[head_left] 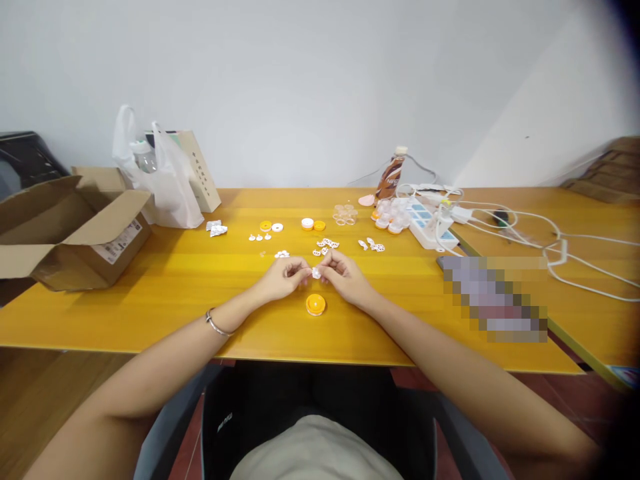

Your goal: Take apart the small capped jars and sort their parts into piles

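My left hand point(285, 275) and my right hand point(345, 275) meet over the yellow table point(175, 293), both pinching one small white plastic piece point(316, 273) between their fingertips. An orange round cap point(315, 305) lies on the table just below the hands. Beyond them lie several small white pieces point(326, 246), more orange and white caps point(313, 225) and a cluster of clear rings point(345, 214). A metal bracelet point(216, 325) circles my left wrist.
An open cardboard box point(70, 230) and a white plastic bag point(165, 177) stand at the far left. A brown drink bottle point(391, 177), a white power strip point(429, 225) with trailing cables point(560, 240) and a phone-like object sit at the right. A wall is behind.
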{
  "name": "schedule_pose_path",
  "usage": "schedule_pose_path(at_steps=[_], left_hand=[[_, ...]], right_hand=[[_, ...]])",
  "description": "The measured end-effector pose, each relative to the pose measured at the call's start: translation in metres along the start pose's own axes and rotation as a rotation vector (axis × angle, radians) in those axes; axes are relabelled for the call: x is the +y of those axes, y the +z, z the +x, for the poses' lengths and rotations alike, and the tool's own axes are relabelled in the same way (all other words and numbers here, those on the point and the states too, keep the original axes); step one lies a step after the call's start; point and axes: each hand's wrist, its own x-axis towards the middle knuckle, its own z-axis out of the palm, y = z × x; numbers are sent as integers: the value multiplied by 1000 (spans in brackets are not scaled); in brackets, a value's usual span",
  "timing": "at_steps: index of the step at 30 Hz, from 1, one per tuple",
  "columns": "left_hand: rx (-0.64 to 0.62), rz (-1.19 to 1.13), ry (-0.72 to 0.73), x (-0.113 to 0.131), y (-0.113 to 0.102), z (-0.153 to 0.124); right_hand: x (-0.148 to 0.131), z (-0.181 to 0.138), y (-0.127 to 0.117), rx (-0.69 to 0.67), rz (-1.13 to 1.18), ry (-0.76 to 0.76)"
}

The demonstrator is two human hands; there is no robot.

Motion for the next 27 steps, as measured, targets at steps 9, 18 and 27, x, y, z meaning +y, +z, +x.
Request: schedule_pose_path(at_steps=[9, 18, 27], left_hand=[[13, -150, -8, 6, -3, -1], [-89, -555, -28, -4, -5, 1], [-105, -538, 10, -5, -5, -1]], right_hand=[[3, 1, -2, 17, 83, -3], [-4, -1, -2, -85, 96, -150], [2, -3, -1, -15, -97, -251]])
